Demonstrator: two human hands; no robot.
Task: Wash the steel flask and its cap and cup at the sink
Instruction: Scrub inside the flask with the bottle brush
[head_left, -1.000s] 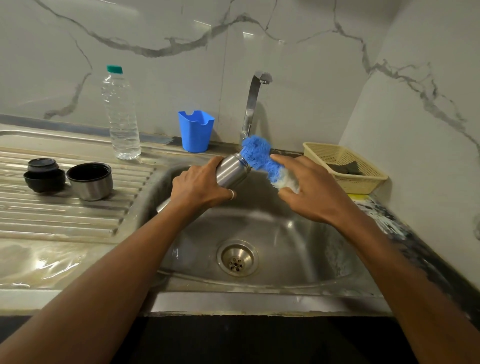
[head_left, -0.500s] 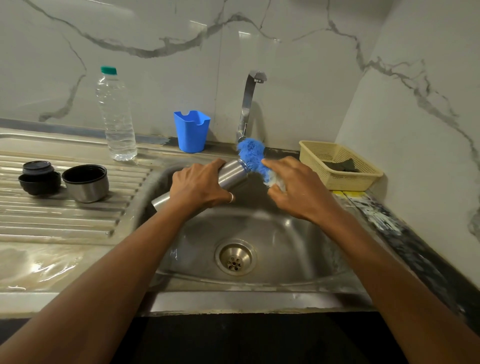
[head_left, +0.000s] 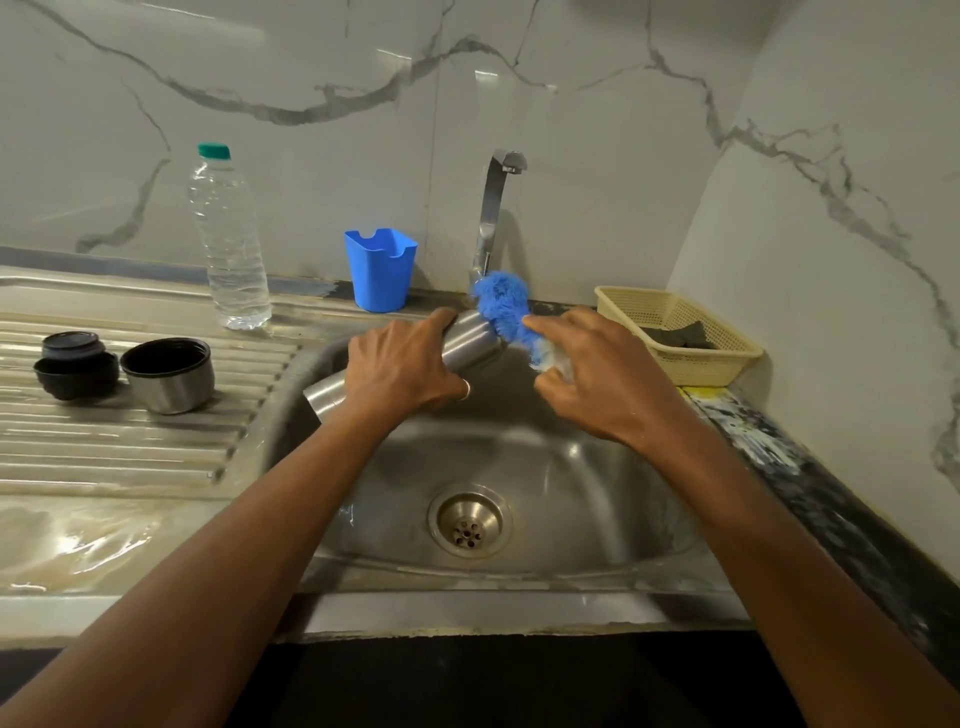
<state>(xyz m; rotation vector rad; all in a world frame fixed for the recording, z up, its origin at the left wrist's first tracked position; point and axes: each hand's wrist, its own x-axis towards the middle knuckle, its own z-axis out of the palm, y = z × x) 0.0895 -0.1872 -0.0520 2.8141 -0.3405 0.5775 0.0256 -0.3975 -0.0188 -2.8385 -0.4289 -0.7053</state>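
Here the left hand (head_left: 400, 371) wraps curled fingers round the smooth, cylindrical steel flask (head_left: 472, 336). It is held tilted over the sink (head_left: 571, 478), mouth up toward the tap (head_left: 491, 208). The right hand (head_left: 597, 379) grips a fluffy blue brush (head_left: 501, 306) at the flask's mouth, with the forefinger straight along it and the other fingers curled beneath. On the ribbed steel drainboard (head_left: 130, 441) stands the round, black-lined steel cup (head_left: 169, 376), and the black cap (head_left: 75, 364) is just beside it. A perforated plastic basket (head_left: 691, 364) sits right of the sink.

Cup (head_left: 169, 382) and cap (head_left: 75, 364) left of sink (head_left: 571, 493); basket (head_left: 680, 332) right.
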